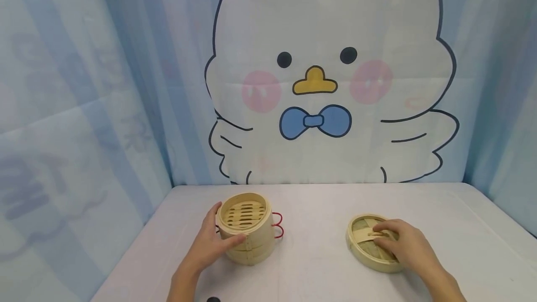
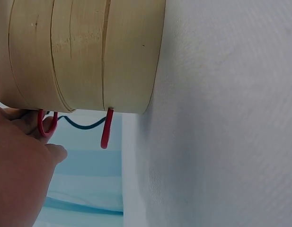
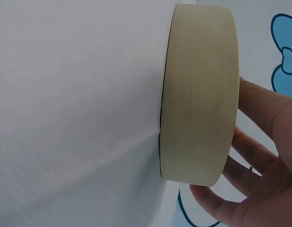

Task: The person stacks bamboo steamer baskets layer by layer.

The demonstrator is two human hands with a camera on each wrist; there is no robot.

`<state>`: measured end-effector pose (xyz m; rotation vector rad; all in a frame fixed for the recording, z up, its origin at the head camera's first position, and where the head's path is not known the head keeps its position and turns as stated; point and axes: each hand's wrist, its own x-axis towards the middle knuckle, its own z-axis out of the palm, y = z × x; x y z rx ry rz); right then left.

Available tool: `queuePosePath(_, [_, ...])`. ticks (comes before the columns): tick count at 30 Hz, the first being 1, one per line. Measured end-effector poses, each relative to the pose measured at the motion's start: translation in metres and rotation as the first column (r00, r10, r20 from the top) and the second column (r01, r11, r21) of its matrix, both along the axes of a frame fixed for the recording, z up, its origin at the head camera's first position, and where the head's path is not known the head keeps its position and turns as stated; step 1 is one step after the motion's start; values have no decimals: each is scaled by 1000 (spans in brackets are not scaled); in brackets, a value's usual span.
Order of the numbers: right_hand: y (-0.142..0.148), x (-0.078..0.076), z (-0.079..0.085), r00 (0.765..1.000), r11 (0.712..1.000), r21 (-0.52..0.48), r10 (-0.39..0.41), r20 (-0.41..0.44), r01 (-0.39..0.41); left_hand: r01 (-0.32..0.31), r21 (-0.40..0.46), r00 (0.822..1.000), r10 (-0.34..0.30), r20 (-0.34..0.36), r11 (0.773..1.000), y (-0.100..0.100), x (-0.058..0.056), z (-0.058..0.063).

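A stack of bamboo steamer baskets stands left of the middle of the table, its slatted top tier uncovered. My left hand grips its upper part, thumb across the front and fingers round the left side. Red loop handles stick out on the right of the stack; the left wrist view shows a red loop too. To the right, a woven bamboo steamer lid lies on the table. Thumb and fingers of my right hand pinch the strap handle at its centre. Beneath that hand, the lid's far right part is hidden.
A white cloth covers the table. Behind it hangs a curtain with a cartoon bird, and blue striped curtains close both sides. A small dark round object shows at the bottom edge of the head view.
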<state>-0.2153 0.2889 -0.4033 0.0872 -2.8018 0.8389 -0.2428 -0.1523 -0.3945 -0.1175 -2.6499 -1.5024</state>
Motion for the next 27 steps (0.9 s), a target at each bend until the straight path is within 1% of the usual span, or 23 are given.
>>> queuePosePath(4, [-1,0,2,1000,1000,6,7,-18,-6,2,-5,1000,-2,0,1000,-2,1,1])
queuePosePath(8, [-1,-2,3,1000,1000,-10,5,23,-5,12,-7,1000,-12,-7,1000,-3,2,1])
queuePosePath(12, [-1,-3,4,999,1000,-13,3,41,-3,15,-9,1000,-15,-7,1000,-3,2,2])
queuePosePath(27, [0,-4,3,999,1000,9,29,-20,-29,20,-9,1000,-20,4,1000,-2,1,2])
